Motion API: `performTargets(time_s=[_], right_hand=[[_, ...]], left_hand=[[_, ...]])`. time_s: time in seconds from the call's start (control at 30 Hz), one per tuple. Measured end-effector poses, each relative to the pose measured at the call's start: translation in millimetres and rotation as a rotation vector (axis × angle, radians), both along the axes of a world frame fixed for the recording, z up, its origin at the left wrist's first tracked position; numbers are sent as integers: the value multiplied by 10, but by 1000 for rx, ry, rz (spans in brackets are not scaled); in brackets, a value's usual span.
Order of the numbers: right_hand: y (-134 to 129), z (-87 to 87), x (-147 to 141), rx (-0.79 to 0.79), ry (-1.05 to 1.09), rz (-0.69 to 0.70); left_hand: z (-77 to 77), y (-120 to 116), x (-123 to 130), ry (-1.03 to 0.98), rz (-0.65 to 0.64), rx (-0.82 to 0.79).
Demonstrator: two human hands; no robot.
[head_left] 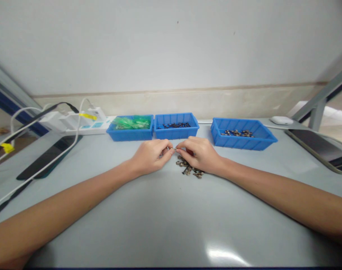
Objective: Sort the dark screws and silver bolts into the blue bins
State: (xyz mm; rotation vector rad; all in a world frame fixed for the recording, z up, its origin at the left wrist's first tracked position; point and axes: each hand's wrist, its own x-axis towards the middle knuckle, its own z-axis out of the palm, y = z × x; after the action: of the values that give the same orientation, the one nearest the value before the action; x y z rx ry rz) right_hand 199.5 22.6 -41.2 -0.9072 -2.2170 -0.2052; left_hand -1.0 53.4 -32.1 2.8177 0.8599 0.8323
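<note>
My left hand [155, 155] and my right hand [200, 153] meet fingertip to fingertip above the table, both closed in a pinch. Between them shows a small, thin metal screw [174, 149], its ends hidden by the fingers. Under and beside my right hand lies a loose pile of screws with metal fittings on them [188, 170], partly covered by that hand. Behind the hands stands a blue bin of dark screws [176, 131]. To its right is another blue bin [244, 144] holding small metal fittings [238, 133].
At the back left, a third blue bin [130, 135] contains green plastic bags [134, 122]. A power strip [93, 128] with plugs and cables sits beside it. One phone [50, 157] lies at left, another [319, 148] at right, near a white case [281, 120].
</note>
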Motion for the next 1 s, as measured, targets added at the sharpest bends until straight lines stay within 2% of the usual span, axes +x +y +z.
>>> performTargets(time_s=[0.27,0.53,1.0], right_hand=[[4,-8,-3,-7,-13,-19],[-8,4,-2,-82,24,-36],[-2,1,4,-4,6,-6]], left_hand=[[-5,2,10,-4,13,-32],[-32,14,4,-28,-12,-39],[-16,17,5,-8,-24,22]])
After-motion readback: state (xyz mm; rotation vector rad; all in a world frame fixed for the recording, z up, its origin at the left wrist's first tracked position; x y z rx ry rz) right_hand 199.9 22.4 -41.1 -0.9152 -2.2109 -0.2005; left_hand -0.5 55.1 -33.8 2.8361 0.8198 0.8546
